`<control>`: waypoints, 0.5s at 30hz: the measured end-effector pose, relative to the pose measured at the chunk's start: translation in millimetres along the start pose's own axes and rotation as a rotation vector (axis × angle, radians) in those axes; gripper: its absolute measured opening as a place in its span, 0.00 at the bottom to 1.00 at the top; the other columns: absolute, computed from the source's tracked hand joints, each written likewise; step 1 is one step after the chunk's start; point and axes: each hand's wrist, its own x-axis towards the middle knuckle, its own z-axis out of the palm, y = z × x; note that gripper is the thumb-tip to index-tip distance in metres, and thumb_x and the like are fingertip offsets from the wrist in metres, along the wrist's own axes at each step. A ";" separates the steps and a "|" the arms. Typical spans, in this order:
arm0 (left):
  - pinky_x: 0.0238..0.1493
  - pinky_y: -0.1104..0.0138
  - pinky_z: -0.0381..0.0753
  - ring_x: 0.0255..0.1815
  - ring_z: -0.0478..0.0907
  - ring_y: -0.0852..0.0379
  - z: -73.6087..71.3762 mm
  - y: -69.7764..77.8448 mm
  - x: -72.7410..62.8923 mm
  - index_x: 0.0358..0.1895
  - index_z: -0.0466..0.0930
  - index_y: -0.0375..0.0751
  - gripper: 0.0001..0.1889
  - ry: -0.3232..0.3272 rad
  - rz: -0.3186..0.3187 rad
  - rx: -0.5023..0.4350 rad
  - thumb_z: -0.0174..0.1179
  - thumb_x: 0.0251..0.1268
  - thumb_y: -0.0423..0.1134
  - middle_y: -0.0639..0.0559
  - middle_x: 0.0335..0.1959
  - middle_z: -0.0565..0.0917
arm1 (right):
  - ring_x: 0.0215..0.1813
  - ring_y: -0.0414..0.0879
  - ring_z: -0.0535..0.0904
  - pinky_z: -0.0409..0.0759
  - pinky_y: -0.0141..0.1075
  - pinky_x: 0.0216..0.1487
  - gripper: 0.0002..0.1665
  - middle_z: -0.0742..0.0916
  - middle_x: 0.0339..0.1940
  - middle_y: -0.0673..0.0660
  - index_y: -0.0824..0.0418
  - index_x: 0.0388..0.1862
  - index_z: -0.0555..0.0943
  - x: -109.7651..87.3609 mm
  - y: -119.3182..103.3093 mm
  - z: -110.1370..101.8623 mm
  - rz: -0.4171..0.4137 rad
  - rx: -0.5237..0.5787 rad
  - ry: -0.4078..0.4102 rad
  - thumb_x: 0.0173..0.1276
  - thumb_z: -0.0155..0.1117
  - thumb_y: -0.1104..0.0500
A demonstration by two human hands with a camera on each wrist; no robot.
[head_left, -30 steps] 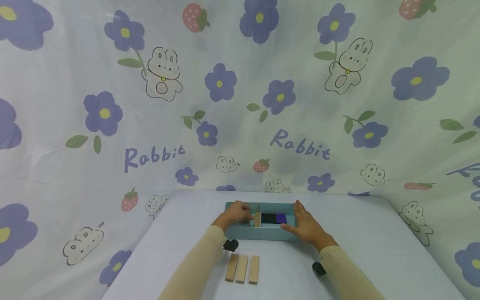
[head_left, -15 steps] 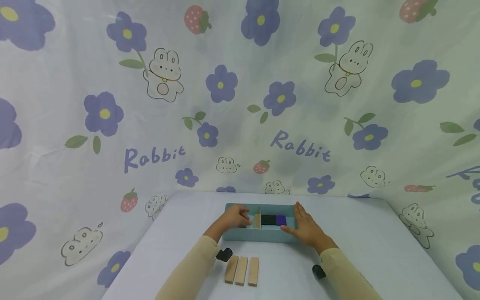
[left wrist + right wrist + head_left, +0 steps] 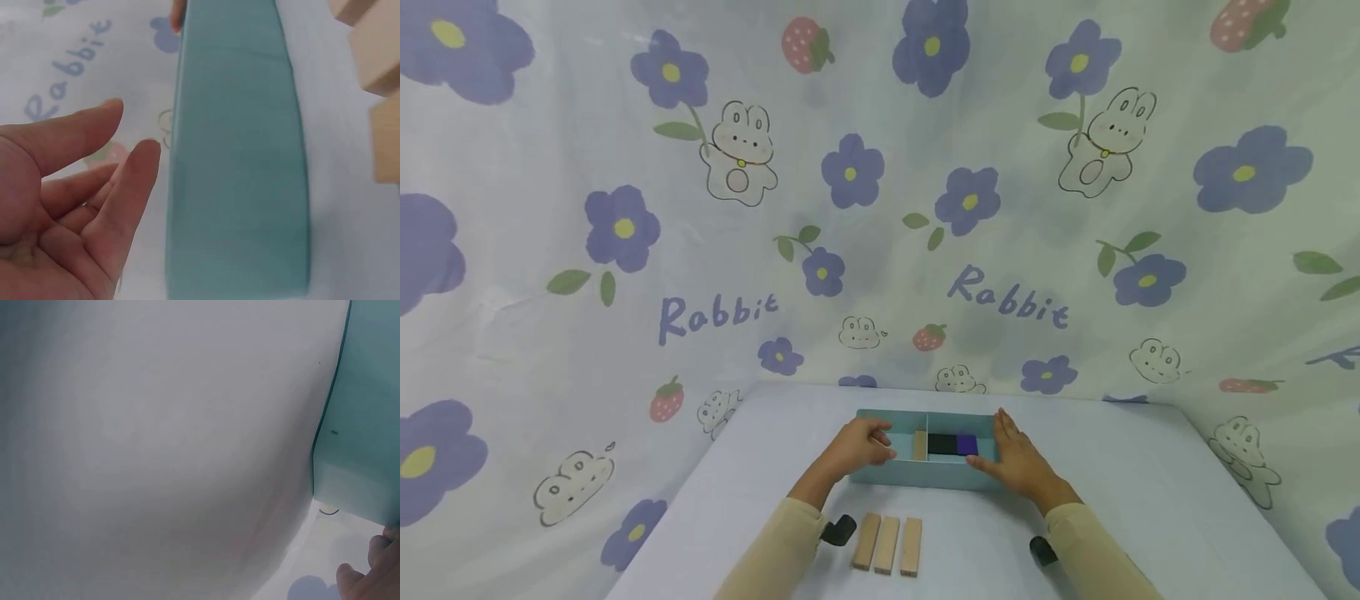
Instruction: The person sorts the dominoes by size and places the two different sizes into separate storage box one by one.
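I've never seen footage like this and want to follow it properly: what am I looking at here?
There is no robot here, just a person's bare left hand and bare right hand. The wide picture comes from a camera on the head; the two close ones come from a camera on each wrist. A white table carries a teal rectangular box divided in two. The left compartment has a pale wooden block; the right compartment, a black rectangle and a purple rectangle. In front of the box lie three oblong wooden blocks. The left hand, by the box's left end, holds nothing; the right hand rests on the right end.
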 end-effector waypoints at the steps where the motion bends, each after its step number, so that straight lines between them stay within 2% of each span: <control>1: 0.38 0.61 0.83 0.34 0.83 0.54 0.4 -1.1 -2.7 0.63 0.72 0.26 0.30 0.005 0.000 -0.001 0.69 0.57 0.33 0.41 0.42 0.81 | 0.77 0.62 0.44 0.49 0.57 0.72 0.66 0.48 0.79 0.67 0.73 0.77 0.43 -0.3 0.1 0.1 0.000 -0.004 0.003 0.64 0.52 0.25; 6: 0.37 0.61 0.83 0.35 0.83 0.54 1.2 -7.1 -14.2 0.62 0.73 0.27 0.28 0.020 0.011 -0.002 0.69 0.58 0.32 0.40 0.43 0.81 | 0.77 0.63 0.44 0.49 0.57 0.72 0.66 0.48 0.79 0.67 0.73 0.77 0.43 -1.1 -0.3 -0.5 -0.002 -0.007 0.007 0.64 0.51 0.25; 15: 0.37 0.62 0.84 0.38 0.82 0.52 4.6 -22.6 -36.9 0.60 0.73 0.25 0.27 -0.022 0.002 -0.076 0.69 0.57 0.30 0.40 0.43 0.80 | 0.77 0.63 0.43 0.49 0.58 0.71 0.66 0.48 0.78 0.68 0.74 0.76 0.43 -2.4 -2.4 -1.6 -0.004 0.001 0.008 0.64 0.53 0.26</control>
